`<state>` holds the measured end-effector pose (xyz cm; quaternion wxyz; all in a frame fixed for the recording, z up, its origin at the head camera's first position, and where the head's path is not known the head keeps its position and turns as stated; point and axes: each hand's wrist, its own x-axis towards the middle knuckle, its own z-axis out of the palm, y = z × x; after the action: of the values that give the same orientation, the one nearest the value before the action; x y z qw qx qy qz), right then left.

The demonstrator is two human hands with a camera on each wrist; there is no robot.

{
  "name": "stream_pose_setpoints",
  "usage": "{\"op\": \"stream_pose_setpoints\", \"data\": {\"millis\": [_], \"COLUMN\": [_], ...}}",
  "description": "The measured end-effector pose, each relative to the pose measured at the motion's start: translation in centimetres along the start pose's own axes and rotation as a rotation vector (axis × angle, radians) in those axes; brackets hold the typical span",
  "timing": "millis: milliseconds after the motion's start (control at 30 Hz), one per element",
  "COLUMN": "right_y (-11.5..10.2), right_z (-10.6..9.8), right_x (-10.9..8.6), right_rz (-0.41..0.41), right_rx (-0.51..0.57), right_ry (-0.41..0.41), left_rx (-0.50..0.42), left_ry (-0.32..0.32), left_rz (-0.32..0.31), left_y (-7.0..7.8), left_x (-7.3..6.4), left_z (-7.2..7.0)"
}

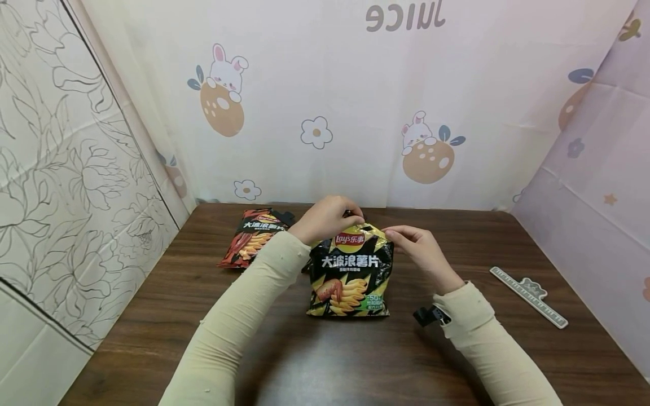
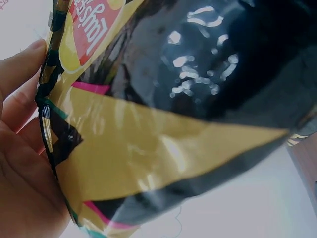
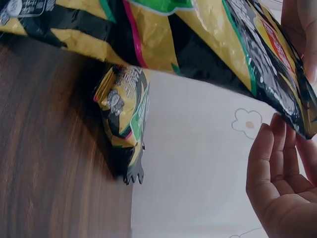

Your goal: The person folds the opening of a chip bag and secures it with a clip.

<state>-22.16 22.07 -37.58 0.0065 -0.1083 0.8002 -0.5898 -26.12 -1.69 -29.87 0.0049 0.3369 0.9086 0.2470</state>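
Observation:
A black and yellow Lay's chip bag stands upright on the table, its front facing me. My left hand pinches its top edge from the left. At the top right corner, my right hand pinches the edge between thumb and fingers. In the left wrist view the left hand lies along the edge of the bag. The right wrist view has the right hand at a corner of the bag, with fingers of the other hand above.
A red and black chip bag lies at the back left, with a black clip-like piece at its top. Another yellow and black bag stands behind the held one. A pale ruler-shaped bag clip lies at the table's right.

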Motion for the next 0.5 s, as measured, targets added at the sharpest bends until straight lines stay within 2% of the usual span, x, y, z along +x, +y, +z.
{"op": "stream_pose_setpoints", "data": {"millis": [233, 500], "right_y": [-0.04, -0.09], "right_z": [0.33, 0.71], "right_x": [-0.01, 0.06], "right_rz": [0.015, -0.029], "right_rx": [-0.052, -0.100], "right_ry": [-0.011, 0.025], "left_rx": [-0.004, 0.007], "left_ry": [-0.003, -0.001], "left_rz": [0.009, 0.006], "left_y": [0.03, 0.10], "left_x": [-0.06, -0.21], "left_z": [0.03, -0.01]}}
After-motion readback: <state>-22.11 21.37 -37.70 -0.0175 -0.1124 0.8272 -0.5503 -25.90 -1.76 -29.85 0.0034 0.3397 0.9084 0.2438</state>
